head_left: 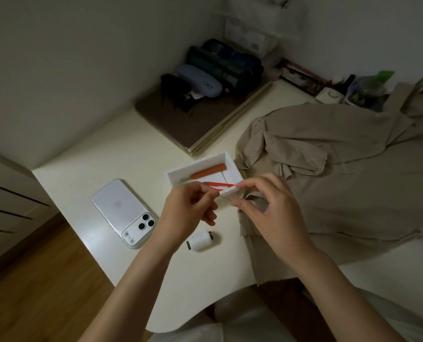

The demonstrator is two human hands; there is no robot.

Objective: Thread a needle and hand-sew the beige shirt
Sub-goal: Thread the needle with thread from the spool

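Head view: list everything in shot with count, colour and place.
table: one, cream, under everything
beige shirt: one, beige, crumpled at right
box: one, white, centre, beside shirt
tool: one, orange-handled, in box
red item: one, in box, unidentifiable
thread spool: one, white, below the hands
phone: one, white, face down, left
glasses case: one, blue-grey, far corner
needle: one, dark, between both hands' fingertips
left hand: one, pinches needle's left end
right hand: one, pinches its right end
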